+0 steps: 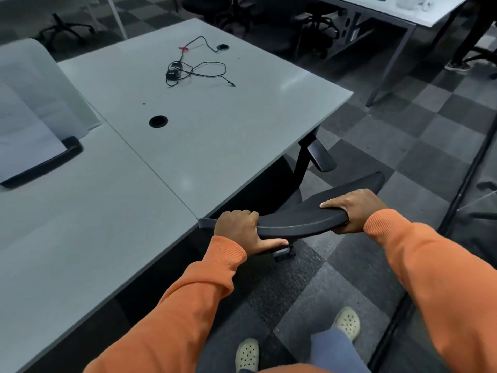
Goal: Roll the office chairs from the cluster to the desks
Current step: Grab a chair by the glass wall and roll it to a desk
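Observation:
A black office chair [304, 211] stands tucked against the front edge of the grey desk [204, 125], its seat mostly hidden under the desktop. My left hand [239, 230] grips the left end of the chair's curved backrest top. My right hand [352, 210] grips the right part of the same backrest. One armrest [321, 154] sticks out to the right beside the desk leg. A cluster of more black chairs [269, 14] stands at the far top, behind the desk.
A tangle of black cable with a small adapter [188, 68] lies on the desk, near a round cable hole [158, 121]. A frosted divider panel [35, 109] stands at the left. Another desk [398, 12] is at the top right, with a person's leg [462, 49] beside it. Checkered carpet covers the floor.

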The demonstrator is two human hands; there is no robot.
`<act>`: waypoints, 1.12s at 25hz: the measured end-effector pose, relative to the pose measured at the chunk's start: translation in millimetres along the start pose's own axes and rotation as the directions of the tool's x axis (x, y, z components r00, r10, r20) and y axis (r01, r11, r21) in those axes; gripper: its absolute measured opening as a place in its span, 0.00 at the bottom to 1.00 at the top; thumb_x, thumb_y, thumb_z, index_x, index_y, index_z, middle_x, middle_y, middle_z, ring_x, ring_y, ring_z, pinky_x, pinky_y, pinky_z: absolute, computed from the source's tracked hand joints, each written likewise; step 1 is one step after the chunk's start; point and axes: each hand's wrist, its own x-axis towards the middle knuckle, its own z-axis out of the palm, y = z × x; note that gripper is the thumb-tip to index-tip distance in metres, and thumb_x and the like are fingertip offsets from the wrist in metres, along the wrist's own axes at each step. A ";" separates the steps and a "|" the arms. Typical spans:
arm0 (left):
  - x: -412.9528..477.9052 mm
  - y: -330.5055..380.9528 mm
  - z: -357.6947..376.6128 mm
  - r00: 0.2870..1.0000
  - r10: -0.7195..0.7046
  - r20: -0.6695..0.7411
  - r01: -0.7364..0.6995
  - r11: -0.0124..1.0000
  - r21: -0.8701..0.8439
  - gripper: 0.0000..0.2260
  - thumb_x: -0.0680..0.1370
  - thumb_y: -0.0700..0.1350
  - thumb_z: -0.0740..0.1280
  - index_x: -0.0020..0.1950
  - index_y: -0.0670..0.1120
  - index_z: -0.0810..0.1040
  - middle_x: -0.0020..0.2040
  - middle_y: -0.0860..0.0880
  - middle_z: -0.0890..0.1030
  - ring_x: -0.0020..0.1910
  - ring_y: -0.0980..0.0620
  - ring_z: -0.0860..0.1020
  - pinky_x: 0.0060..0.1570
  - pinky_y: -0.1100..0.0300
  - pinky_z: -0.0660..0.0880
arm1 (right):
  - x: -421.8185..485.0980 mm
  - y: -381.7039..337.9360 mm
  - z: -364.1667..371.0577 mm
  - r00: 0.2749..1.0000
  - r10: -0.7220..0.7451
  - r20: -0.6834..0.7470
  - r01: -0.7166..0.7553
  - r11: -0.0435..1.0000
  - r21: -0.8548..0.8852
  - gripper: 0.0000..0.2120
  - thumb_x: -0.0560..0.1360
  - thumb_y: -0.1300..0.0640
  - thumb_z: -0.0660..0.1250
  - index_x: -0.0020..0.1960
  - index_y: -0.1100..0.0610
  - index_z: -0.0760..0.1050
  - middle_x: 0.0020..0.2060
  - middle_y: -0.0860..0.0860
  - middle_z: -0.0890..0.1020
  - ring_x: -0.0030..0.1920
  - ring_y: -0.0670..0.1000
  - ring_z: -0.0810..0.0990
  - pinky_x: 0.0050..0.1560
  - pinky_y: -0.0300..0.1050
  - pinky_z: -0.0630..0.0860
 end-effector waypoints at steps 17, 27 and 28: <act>137.6 151.7 17.5 0.853 -0.451 0.263 0.439 0.892 0.108 0.32 0.68 0.77 0.58 0.56 0.54 0.78 0.47 0.52 0.82 0.45 0.48 0.81 0.43 0.55 0.75 | 108.2 168.0 -21.4 0.897 -0.441 -0.027 0.432 0.889 -0.155 0.31 0.66 0.33 0.68 0.68 0.39 0.72 0.56 0.41 0.83 0.56 0.48 0.81 0.55 0.45 0.76; 167.1 174.1 7.9 0.809 -0.544 0.224 0.507 0.838 0.203 0.32 0.66 0.78 0.59 0.51 0.53 0.81 0.42 0.52 0.82 0.43 0.48 0.81 0.42 0.55 0.77 | 126.9 200.5 -20.9 0.858 -0.513 -0.001 0.505 0.845 -0.178 0.24 0.69 0.36 0.68 0.63 0.40 0.77 0.53 0.47 0.84 0.54 0.54 0.81 0.54 0.46 0.75; 173.0 180.2 9.1 0.803 -0.550 0.227 0.510 0.833 0.214 0.32 0.65 0.78 0.59 0.48 0.53 0.81 0.40 0.52 0.81 0.41 0.48 0.81 0.42 0.55 0.76 | 128.6 206.1 -20.8 0.851 -0.526 0.001 0.519 0.839 -0.166 0.23 0.69 0.37 0.69 0.63 0.41 0.77 0.53 0.48 0.84 0.54 0.55 0.81 0.55 0.47 0.75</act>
